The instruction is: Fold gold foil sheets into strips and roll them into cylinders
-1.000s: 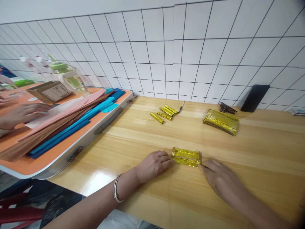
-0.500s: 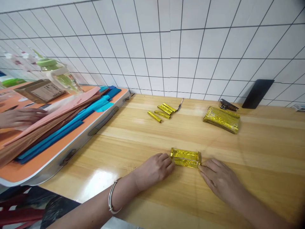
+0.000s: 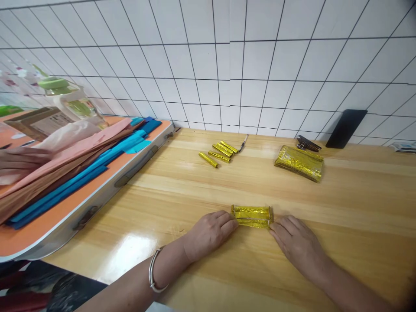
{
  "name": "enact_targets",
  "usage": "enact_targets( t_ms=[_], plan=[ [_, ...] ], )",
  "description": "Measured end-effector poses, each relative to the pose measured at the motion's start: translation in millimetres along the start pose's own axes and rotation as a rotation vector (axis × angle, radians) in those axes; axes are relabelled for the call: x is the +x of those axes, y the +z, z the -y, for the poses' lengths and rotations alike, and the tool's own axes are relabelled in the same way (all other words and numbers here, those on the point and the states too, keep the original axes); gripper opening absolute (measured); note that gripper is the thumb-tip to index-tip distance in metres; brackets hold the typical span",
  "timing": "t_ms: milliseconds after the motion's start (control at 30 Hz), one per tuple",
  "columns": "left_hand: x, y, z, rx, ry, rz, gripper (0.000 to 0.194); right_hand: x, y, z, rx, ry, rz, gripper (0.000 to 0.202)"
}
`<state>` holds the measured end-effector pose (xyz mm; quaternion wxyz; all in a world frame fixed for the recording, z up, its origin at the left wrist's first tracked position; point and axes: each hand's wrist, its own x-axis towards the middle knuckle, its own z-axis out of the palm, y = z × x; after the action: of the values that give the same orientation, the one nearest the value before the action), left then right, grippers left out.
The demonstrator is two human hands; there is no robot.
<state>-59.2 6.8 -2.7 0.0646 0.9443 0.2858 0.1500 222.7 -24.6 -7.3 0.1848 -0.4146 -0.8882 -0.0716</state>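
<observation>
Wearing a slim, shiny, silver-coloured bangle [image 3: 151, 272] round the left forearm [image 3: 126, 289], close to the left hand [image 3: 209, 234]; rounded, slightly loose, apparently doubled along one stretch. Otherwise bare from forearm to fingers on that side; equally bare across the right hand [image 3: 299, 242] and the right forearm [image 3: 339, 284], as far as shown.
</observation>
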Motion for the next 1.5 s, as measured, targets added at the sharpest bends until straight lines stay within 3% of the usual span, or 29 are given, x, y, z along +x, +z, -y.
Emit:
enact_targets(
  t_ms=[267,733,1033,1300,1500],
  plan=[
    [-0.2,-0.1,-0.4,-0.054,-0.04,-0.009,0.021,-6.7,5.8,-3.6,-0.067,-0.022,-0.014,0.021],
    [4.9,-2.5,-6.1,-0.066,0.008,-0.035,0.019,-6.2,5.5,-2.8,-0.022,0.002,-0.025,0.017],
    [1.5,-2.0,-3.7,-0.071,-0.036,-0.035,0.021,-5.2,5.3,-4.2,0.018,0.02,-0.011,0.016],
    [0.3,6.6,-2.4,-0.077,-0.15,-0.106,0.018,-7.1,8.8,-6.5,0.031,0.006,-0.011,0.018],
    [-0.2,5.1,-1.8,-0.112,-0.142,-0.113,0.016,-8.5,7.4,-6.8,0.037,0.008,0.026,0.017]
  ],
)
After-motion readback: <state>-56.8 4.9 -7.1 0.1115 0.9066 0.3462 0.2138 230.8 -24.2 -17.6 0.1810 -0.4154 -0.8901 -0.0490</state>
